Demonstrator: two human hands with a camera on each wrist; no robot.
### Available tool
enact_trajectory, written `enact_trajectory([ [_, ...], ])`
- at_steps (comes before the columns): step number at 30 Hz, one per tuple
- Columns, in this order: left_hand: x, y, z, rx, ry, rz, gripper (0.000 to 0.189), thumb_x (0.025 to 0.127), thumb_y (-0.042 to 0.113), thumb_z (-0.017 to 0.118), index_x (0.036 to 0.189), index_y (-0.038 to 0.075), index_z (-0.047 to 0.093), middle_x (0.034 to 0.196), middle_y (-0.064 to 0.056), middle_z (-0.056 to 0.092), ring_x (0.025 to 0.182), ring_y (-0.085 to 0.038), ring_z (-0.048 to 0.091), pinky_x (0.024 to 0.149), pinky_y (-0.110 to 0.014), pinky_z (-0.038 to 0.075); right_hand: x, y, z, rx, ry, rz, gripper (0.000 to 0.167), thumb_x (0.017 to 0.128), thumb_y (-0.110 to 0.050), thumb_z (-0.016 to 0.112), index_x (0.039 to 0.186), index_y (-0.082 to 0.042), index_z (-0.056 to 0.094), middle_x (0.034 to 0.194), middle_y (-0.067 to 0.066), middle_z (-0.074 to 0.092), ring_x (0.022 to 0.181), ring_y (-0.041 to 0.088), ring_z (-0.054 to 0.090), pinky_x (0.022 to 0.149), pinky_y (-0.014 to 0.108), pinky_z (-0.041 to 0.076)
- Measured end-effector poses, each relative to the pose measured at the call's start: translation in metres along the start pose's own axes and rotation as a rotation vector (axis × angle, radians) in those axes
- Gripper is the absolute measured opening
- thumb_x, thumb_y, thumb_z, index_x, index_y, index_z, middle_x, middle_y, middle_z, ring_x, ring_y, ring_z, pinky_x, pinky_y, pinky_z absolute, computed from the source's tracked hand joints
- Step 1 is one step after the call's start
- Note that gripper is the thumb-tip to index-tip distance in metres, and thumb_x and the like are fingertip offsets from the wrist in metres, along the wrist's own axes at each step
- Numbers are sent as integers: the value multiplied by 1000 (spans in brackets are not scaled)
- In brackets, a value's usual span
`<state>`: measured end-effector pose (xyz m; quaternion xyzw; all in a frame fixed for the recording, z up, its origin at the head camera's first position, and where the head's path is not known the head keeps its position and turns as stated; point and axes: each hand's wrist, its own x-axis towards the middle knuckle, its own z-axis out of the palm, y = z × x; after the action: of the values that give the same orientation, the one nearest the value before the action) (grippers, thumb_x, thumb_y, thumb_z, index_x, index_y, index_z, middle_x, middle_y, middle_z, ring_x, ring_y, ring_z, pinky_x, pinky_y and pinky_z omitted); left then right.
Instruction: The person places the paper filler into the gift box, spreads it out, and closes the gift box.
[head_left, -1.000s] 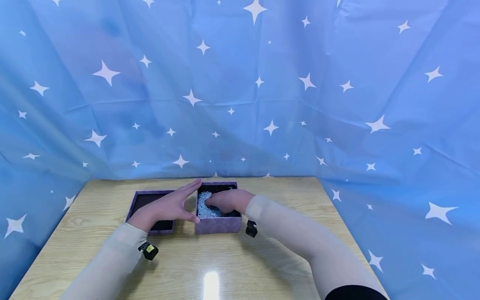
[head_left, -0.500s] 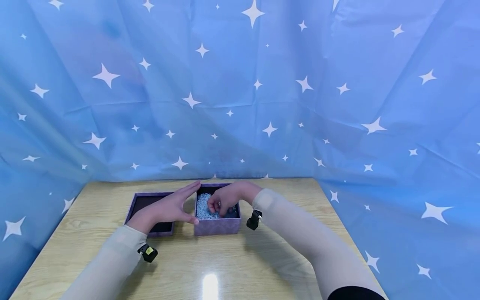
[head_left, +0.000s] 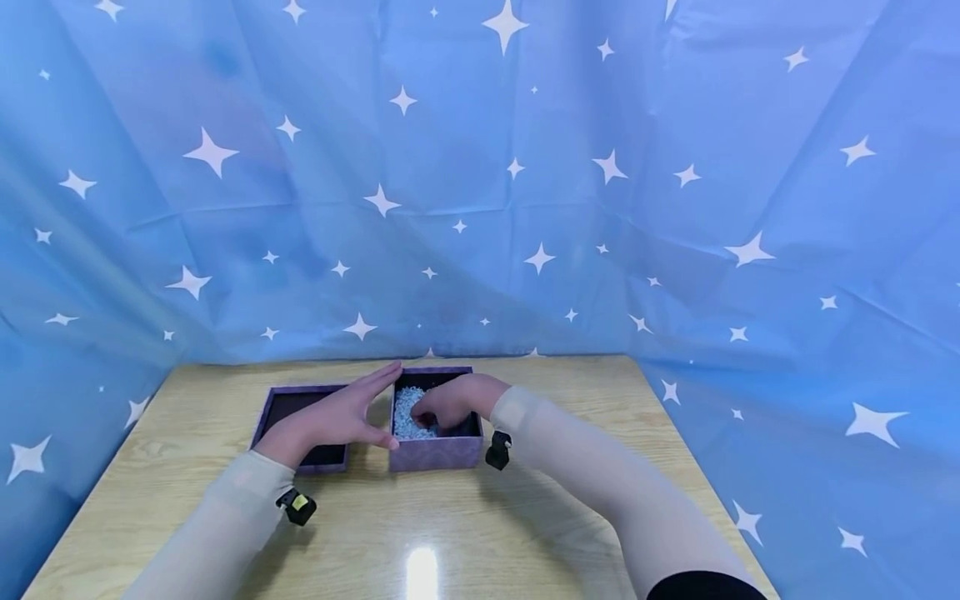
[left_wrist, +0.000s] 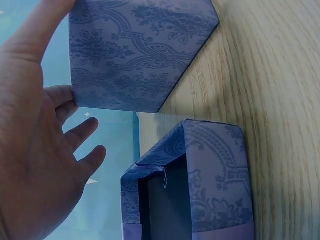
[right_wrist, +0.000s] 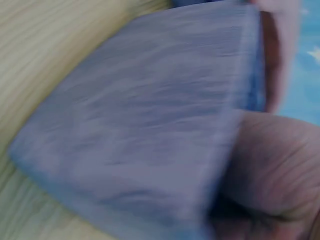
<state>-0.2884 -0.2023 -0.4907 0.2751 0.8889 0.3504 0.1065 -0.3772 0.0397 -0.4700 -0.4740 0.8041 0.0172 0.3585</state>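
An open purple patterned box (head_left: 435,453) with a dark inside stands on the table, pale blue crumbly filler (head_left: 408,417) lying in its left part. My left hand (head_left: 333,421) spans the box's left side, thumb at the near corner and fingertips at the far corner. In the left wrist view its other fingers (left_wrist: 82,132) hang free beside the box. My right hand (head_left: 450,402) reaches down into the box from the right, fingers bent at the filler. Its fingertips are hidden, so I cannot tell whether they hold anything. The right wrist view is blurred.
A shallow purple lid (head_left: 347,454) with a dark inside lies left of the box, partly under my left hand and forearm. The wooden table (head_left: 420,508) ends at a blue curtain (head_left: 480,208) with white stars.
My right hand rose a little with bunched fingers half a second ago, and now dips back into the box, towards its left part. The left hand stays at the box.
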Motion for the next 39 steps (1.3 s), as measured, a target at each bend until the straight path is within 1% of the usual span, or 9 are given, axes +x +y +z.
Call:
enact_trajectory([
  [4, -1, 0, 0, -3, -4, -4, 129, 87, 60, 91, 180, 19, 11, 186, 2, 2, 169, -39, 9, 130, -66, 25, -5, 2, -12, 112, 30, -14, 18, 103, -3, 77, 108, -14, 64, 90, -4, 59, 73, 10, 51, 68, 27, 45],
  [8, -1, -1, 1, -7, -3, -11, 128, 87, 59, 91, 180, 21, 11, 186, 2, 3, 169, -39, 11, 129, -66, 27, -1, 2, -17, 194, 105, -46, 26, 99, -11, 86, 115, -8, 67, 86, -2, 61, 70, 10, 54, 67, 27, 48],
  [14, 0, -5, 4, -7, -4, 15, 128, 87, 60, 91, 180, 20, 12, 186, 1, 3, 169, -38, 11, 130, -65, 26, 19, 0, -5, 134, 187, -16, 28, 99, -18, 85, 119, -12, 66, 100, -4, 64, 84, 10, 59, 76, 27, 50],
  [19, 1, -6, 4, 11, -1, 18, 130, 86, 63, 90, 180, 20, 12, 185, 3, 3, 169, -37, 10, 130, -65, 25, 27, -5, 5, 105, 219, 51, 41, 100, -17, 83, 137, -8, 65, 118, -1, 68, 103, 12, 64, 90, 29, 53],
  [23, 0, -6, 1, 10, 7, 14, 130, 86, 61, 91, 180, 20, 12, 185, 3, 3, 169, -37, 10, 130, -65, 25, 29, -3, 7, 59, 243, 56, 51, 103, -21, 81, 149, -9, 62, 135, 0, 69, 121, 11, 64, 104, 29, 52],
  [26, 0, -5, 0, 1, 2, 11, 128, 87, 60, 91, 180, 20, 12, 186, 2, 3, 169, -37, 10, 130, -66, 25, 25, 2, 6, 67, 247, 12, 41, 104, -24, 80, 140, -11, 65, 126, 2, 70, 110, 12, 65, 94, 28, 53],
  [30, -1, -4, 0, -4, -3, 7, 127, 88, 58, 91, 180, 19, 12, 186, -1, 3, 169, -41, 10, 128, -69, 27, 16, 4, 2, 164, 246, -77, 23, 103, -22, 82, 116, -12, 66, 99, 2, 66, 83, 14, 60, 75, 28, 50],
  [35, -1, -4, 0, 10, 2, 3, 129, 87, 62, 90, 180, 20, 12, 186, 1, 3, 169, -39, 10, 129, -67, 27, 10, -3, -2, 243, 159, -160, 9, 107, -8, 72, 113, -13, 69, 95, -4, 64, 82, 9, 58, 77, 24, 50],
  [39, 0, -3, 1, 1, 5, 13, 129, 87, 59, 91, 180, 19, 12, 186, 2, 3, 169, -38, 8, 130, -66, 25, 16, -6, 4, 211, 94, -147, 17, 106, 0, 64, 116, -12, 70, 97, -4, 63, 85, 9, 56, 79, 24, 48],
])
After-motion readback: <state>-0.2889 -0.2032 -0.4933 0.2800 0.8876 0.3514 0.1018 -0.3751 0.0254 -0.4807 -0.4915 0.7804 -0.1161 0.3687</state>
